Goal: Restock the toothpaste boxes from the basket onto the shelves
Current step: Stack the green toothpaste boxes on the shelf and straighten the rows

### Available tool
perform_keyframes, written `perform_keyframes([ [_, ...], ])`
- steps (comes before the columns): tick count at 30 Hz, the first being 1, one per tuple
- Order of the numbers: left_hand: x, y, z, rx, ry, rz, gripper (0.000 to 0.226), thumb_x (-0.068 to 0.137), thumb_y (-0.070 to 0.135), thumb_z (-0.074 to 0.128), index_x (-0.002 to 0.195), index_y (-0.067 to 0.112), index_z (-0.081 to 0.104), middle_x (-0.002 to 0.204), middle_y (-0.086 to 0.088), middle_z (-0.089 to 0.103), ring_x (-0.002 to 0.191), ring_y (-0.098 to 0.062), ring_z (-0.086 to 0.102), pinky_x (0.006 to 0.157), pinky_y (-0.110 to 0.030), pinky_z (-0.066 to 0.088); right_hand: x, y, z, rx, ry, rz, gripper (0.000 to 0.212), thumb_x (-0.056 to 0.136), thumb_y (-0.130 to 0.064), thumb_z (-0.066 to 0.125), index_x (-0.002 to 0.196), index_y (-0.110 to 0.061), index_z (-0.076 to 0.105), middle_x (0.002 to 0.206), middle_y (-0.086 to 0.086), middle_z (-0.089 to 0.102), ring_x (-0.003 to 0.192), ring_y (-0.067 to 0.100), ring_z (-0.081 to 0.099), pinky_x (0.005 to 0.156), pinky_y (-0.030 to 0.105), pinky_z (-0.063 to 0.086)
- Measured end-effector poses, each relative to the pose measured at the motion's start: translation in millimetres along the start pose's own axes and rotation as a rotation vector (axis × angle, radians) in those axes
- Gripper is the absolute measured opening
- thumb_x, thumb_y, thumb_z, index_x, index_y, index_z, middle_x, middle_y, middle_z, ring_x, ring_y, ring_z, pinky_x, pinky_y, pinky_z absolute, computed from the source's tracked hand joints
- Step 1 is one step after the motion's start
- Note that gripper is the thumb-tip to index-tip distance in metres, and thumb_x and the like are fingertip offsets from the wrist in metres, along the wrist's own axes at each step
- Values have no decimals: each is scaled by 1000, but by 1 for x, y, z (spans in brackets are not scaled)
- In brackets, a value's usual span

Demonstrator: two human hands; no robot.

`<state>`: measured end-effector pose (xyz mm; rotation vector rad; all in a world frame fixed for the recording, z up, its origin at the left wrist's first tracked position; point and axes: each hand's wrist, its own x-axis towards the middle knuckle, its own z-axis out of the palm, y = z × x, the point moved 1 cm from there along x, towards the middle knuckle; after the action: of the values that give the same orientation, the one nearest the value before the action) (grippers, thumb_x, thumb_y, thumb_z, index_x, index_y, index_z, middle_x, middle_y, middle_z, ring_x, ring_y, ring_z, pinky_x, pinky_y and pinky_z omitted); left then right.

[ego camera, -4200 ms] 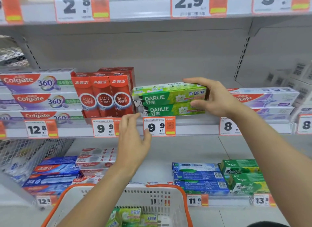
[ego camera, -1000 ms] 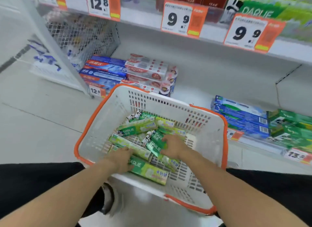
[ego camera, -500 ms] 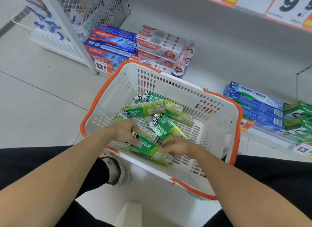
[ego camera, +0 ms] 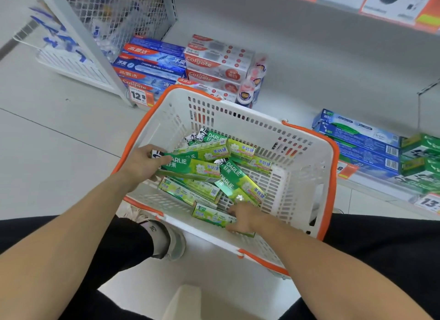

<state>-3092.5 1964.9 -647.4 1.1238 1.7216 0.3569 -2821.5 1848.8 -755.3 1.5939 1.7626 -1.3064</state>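
Down inside the white orange-rimmed basket [ego camera: 307, 191], roughly eight green Darlie toothpaste boxes [ego camera: 240, 150] lie loose, so much restocking is left. Left hand [ego camera: 140, 163] has its fingers curled round the end of one Darlie box [ego camera: 190, 166]; right hand [ego camera: 244, 218] pinches another Darlie box [ego camera: 210, 215] by the near wall. Neither box has reached the shelf [ego camera: 309, 64].
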Motion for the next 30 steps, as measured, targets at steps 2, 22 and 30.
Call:
perform_keyframes([
  [2, -1, 1, 1, 2, 42, 31, 24, 90, 25, 74, 111, 16, 67, 92, -14, 67, 65, -34, 71, 51, -33, 50, -1, 0, 4, 31, 25, -4, 68, 92, -45, 66, 147, -10, 45, 146, 13, 50, 129, 31, 52, 109, 38, 43],
  [22, -24, 63, 5, -82, 37, 103, 40, 89, 37, 72, 87, -3, 66, 64, -8, 56, 43, -29, 59, 36, -23, 37, -128, 19, -184, 714, -84, 99, 66, 78, -48, 78, 132, -13, 62, 134, 9, 64, 125, 29, 60, 107, 47, 47],
  [30, -39, 108, 7, -471, -290, 21, 67, 79, 57, 75, 126, 10, 64, 132, -28, 52, 46, -22, 47, 39, -27, 42, -218, 15, -265, 662, 64, -62, 60, 71, -31, 83, 116, 4, 66, 115, 26, 70, 95, 34, 71, 73, 32, 59],
])
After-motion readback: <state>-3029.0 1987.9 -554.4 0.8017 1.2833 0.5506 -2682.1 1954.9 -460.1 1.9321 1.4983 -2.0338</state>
